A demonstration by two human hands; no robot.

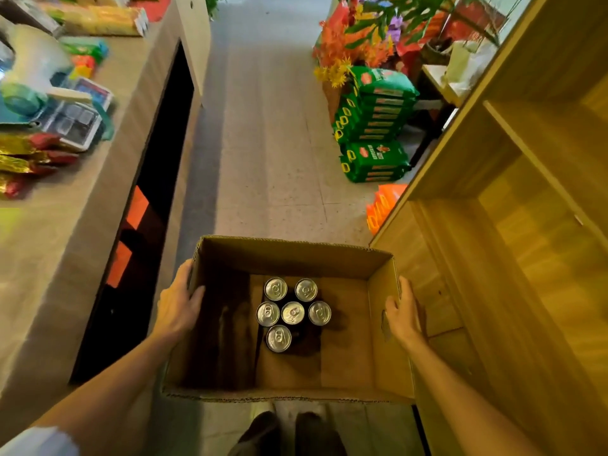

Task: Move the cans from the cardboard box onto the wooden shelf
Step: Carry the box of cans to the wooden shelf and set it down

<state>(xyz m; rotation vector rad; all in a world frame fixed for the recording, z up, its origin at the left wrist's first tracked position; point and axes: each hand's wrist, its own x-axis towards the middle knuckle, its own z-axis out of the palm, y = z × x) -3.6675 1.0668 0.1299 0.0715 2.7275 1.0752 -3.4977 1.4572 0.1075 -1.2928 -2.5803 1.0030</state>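
Observation:
An open cardboard box [289,255] is held in front of me above the floor. Several silver-topped cans [292,312] stand upright in a cluster on its bottom. My left hand [179,301] grips the box's left wall, thumb over the rim. On the opposite side, my right hand [403,312] holds the right wall the same way, fingers outside. The wooden shelf [513,199] rises at the right, its compartments bare, close to the box's right side.
A long counter [65,225] with packets, a scale and a dark opening runs along the left. Green sacks [375,126], orange bags and artificial flowers [348,51] stand ahead at the right. A tiled aisle [263,143] runs between. My shoes show below the box.

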